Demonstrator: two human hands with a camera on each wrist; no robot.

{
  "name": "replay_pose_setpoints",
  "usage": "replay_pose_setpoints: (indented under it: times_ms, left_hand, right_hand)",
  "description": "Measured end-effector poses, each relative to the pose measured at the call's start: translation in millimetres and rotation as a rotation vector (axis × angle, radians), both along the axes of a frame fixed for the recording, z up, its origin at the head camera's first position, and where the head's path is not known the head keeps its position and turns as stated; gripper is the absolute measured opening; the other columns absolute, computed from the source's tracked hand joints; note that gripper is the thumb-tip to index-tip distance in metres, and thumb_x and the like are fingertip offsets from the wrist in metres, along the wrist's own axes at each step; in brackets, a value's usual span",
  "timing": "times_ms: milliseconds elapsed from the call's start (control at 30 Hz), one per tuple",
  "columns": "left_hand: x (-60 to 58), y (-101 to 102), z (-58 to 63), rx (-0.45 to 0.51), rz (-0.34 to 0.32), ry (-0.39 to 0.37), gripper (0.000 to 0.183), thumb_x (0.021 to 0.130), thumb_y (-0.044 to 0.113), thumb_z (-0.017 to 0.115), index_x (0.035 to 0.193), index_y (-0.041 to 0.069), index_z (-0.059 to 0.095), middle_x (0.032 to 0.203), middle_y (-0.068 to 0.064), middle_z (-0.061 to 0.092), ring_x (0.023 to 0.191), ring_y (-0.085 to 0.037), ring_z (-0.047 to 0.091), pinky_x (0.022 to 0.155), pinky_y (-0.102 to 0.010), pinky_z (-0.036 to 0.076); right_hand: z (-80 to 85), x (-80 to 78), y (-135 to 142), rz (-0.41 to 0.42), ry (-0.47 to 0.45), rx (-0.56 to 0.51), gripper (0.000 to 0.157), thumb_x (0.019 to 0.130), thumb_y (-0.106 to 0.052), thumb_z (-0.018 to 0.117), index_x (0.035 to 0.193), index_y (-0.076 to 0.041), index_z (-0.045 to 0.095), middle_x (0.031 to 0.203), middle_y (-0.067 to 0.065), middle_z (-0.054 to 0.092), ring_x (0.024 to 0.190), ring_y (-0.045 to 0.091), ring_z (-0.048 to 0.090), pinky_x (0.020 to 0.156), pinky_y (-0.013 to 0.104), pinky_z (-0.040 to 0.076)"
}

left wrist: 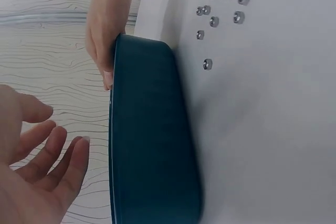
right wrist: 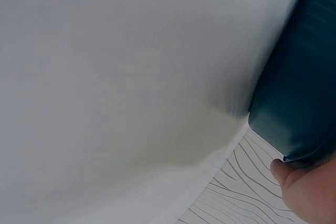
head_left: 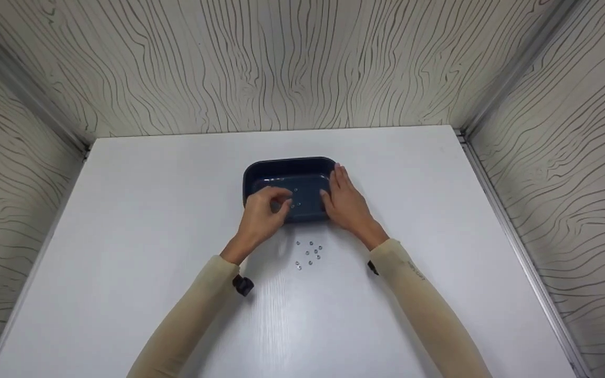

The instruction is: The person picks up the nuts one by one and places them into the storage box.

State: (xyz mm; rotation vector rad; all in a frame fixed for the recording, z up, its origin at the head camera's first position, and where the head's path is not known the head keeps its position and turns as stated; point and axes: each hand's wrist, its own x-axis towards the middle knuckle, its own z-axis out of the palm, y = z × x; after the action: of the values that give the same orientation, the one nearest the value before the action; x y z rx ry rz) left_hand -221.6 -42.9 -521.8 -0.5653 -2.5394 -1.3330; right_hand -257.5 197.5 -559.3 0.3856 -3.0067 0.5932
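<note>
A dark teal box (head_left: pixel 310 215), open at the top, stands on the white table with a few small metal nuts (head_left: pixel 299 203) on its floor. Over its left part is my left hand (head_left: pixel 264 212); in the left wrist view its thumb and loosely bent fingers (left wrist: pixel 44 166) are apart, with nothing visible between them. My right hand (head_left: pixel 348 206) holds the box's right rim, thumb on the inner side and fingers along the edge. In the right wrist view only part of that hand (right wrist: pixel 310 190) shows at the rim. Several more nuts (left wrist: pixel 213 21) lie loose before the box.
The white table (head_left: pixel 150 210) carries the box and the loose nuts. Wood-grain panels (head_left: pixel 281 63) rise behind it and at both sides, with metal rails (head_left: pixel 518 215) along the side edges. A small black device (head_left: pixel 243 285) is strapped at the left wrist.
</note>
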Motion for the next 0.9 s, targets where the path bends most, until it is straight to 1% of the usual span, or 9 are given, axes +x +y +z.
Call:
replay_pose_setpoints:
  times_ms: [67, 133, 267, 367, 467, 567, 700, 800, 900]
  left_hand:
    - [4.0, 0, -1.1, -0.034, -0.022, 0.008, 0.017, 0.095, 0.009, 0.072, 0.111, 0.004, 0.077, 0.103, -0.01, 0.078, 0.092, -0.02, 0.074, 0.081, -0.04, 0.064]
    - [8.3, -1, -2.4, -0.073, -0.044, 0.017, 0.015, 0.096, 0.009, 0.072, 0.109, 0.004, 0.078, 0.103, -0.01, 0.077, 0.093, -0.019, 0.075, 0.082, -0.033, 0.065]
    - [16.3, -2, -5.1, -0.166, -0.084, 0.072, 0.013, 0.097, 0.01, 0.072, 0.105, 0.003, 0.08, 0.103, -0.008, 0.075, 0.093, -0.018, 0.075, 0.081, -0.025, 0.064]
    - [21.3, -3, -7.0, -0.238, -0.101, 0.132, 0.013, 0.098, 0.012, 0.072, 0.102, 0.005, 0.081, 0.105, -0.007, 0.073, 0.094, -0.017, 0.074, 0.083, -0.025, 0.064]
    - [26.0, -3, -9.4, -0.283, -0.123, 0.179, 0.013, 0.099, 0.014, 0.072, 0.103, 0.006, 0.081, 0.107, -0.005, 0.073, 0.098, -0.017, 0.074, 0.086, -0.027, 0.064]
    - [29.9, -2, -12.6, -0.317, -0.164, 0.22, 0.013, 0.098, 0.013, 0.072, 0.105, 0.006, 0.081, 0.106, -0.004, 0.073, 0.098, -0.017, 0.072, 0.088, -0.029, 0.063]
    - [35.6, 1, -19.7, -0.372, -0.224, 0.273, 0.014, 0.097, 0.012, 0.073, 0.107, 0.007, 0.081, 0.103, -0.004, 0.072, 0.094, -0.016, 0.071, 0.084, -0.03, 0.063]
    - [39.4, 2, -27.3, -0.406, -0.26, 0.294, 0.014, 0.096, 0.011, 0.074, 0.107, 0.007, 0.081, 0.102, -0.004, 0.072, 0.09, -0.016, 0.072, 0.08, -0.03, 0.063]
    - [41.5, 2, -35.6, -0.43, -0.286, 0.282, 0.013, 0.096, 0.009, 0.072, 0.106, 0.006, 0.081, 0.103, -0.005, 0.072, 0.091, -0.017, 0.074, 0.08, -0.03, 0.064]
  right_hand:
    - [-0.3, 0.0, 0, 0.002, 0.005, -0.003, 0.068, 0.113, -0.036, 0.038, 0.158, 0.014, 0.027, 0.173, 0.029, 0.014, 0.164, 0.04, 0.016, 0.134, 0.049, 0.025]
    - [-0.4, 0.0, 0, 0.003, 0.009, 0.0, 0.068, 0.113, -0.035, 0.038, 0.158, 0.014, 0.027, 0.173, 0.029, 0.015, 0.164, 0.04, 0.017, 0.134, 0.049, 0.025]
    - [-1.1, 0.0, 0, -0.001, 0.011, -0.008, 0.068, 0.112, -0.035, 0.04, 0.158, 0.014, 0.027, 0.173, 0.028, 0.015, 0.164, 0.039, 0.017, 0.133, 0.049, 0.026]
    - [-1.0, 0.2, 0, -0.004, 0.007, -0.015, 0.068, 0.112, -0.035, 0.041, 0.159, 0.013, 0.027, 0.174, 0.028, 0.015, 0.164, 0.039, 0.017, 0.134, 0.048, 0.026]
    - [-1.1, 0.3, -1, -0.006, 0.002, -0.014, 0.069, 0.112, -0.036, 0.04, 0.159, 0.013, 0.027, 0.174, 0.027, 0.015, 0.164, 0.039, 0.017, 0.134, 0.048, 0.025]
    - [-1.1, 0.8, 0, -0.01, 0.003, -0.009, 0.069, 0.112, -0.036, 0.039, 0.159, 0.013, 0.027, 0.174, 0.027, 0.015, 0.164, 0.038, 0.017, 0.133, 0.048, 0.026]
    - [-0.7, 1.2, 0, 0.001, 0.009, -0.024, 0.069, 0.112, -0.036, 0.039, 0.158, 0.014, 0.027, 0.173, 0.028, 0.016, 0.164, 0.039, 0.017, 0.133, 0.049, 0.028]
    - [-0.3, 1.2, 0, 0.01, 0.007, -0.028, 0.069, 0.113, -0.036, 0.039, 0.158, 0.015, 0.027, 0.173, 0.029, 0.015, 0.164, 0.04, 0.016, 0.133, 0.05, 0.027]
    - [0.1, 1.3, 0, 0.009, 0.002, -0.026, 0.069, 0.113, -0.036, 0.038, 0.159, 0.014, 0.026, 0.174, 0.028, 0.015, 0.164, 0.039, 0.015, 0.133, 0.049, 0.027]
